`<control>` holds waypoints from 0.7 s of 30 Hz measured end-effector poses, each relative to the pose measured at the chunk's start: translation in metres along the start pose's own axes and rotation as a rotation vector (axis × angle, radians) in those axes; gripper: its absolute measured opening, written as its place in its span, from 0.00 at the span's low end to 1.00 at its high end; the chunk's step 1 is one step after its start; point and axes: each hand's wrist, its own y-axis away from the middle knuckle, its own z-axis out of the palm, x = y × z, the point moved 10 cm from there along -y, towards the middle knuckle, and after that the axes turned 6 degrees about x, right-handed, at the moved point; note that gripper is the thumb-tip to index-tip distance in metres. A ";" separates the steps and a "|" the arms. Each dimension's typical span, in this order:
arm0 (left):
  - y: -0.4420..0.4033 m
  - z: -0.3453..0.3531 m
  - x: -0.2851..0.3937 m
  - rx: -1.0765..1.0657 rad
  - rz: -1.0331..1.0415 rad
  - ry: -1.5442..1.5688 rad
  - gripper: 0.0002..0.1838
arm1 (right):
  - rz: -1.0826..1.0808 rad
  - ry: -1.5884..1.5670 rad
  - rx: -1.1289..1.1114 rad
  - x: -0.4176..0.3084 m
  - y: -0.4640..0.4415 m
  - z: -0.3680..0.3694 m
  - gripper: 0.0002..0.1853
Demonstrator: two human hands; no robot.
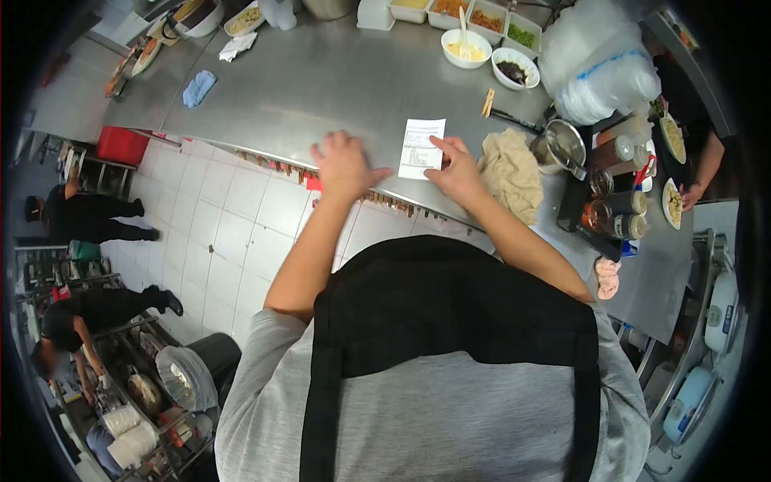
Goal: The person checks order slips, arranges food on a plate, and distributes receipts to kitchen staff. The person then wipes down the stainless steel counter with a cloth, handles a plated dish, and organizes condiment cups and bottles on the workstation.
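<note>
A printed paper receipt (419, 153) lies on the steel counter (305, 88) near its front edge. My right hand (459, 175) is at the paper's right side, index finger and thumb apart and touching its edge. To the left of the receipt, my left hand (347, 165) rests at the counter's edge with its fingers spread and nothing in it. A crumpled beige cloth (511, 175) lies just right of my right hand.
White bowls (466, 50) and ingredient tubs (486, 20) stand at the back, beside plastic-wrapped containers (606, 68). Right are a metal pot (560, 146), sauce jars (614, 153) and a person's hand (691, 195) at a plate. A blue cloth (199, 88) lies left. Two people are at left.
</note>
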 end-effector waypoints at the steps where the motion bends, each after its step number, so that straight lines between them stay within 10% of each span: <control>1: -0.007 0.001 -0.018 0.055 -0.035 -0.008 0.33 | -0.043 0.034 -0.002 -0.007 -0.003 -0.002 0.27; 7: -0.014 0.011 -0.052 0.475 -0.059 0.378 0.22 | -0.934 0.537 0.028 -0.221 -0.022 -0.068 0.20; 11: -0.006 0.002 -0.056 0.472 -0.177 0.385 0.20 | -1.368 0.651 0.494 -0.370 -0.053 -0.192 0.16; 15: -0.006 -0.003 -0.051 0.476 -0.178 0.426 0.21 | -1.326 0.489 0.990 -0.477 -0.073 -0.344 0.11; 21: -0.011 0.006 -0.058 0.427 -0.206 0.425 0.20 | -0.938 0.040 0.693 -0.474 -0.117 -0.384 0.21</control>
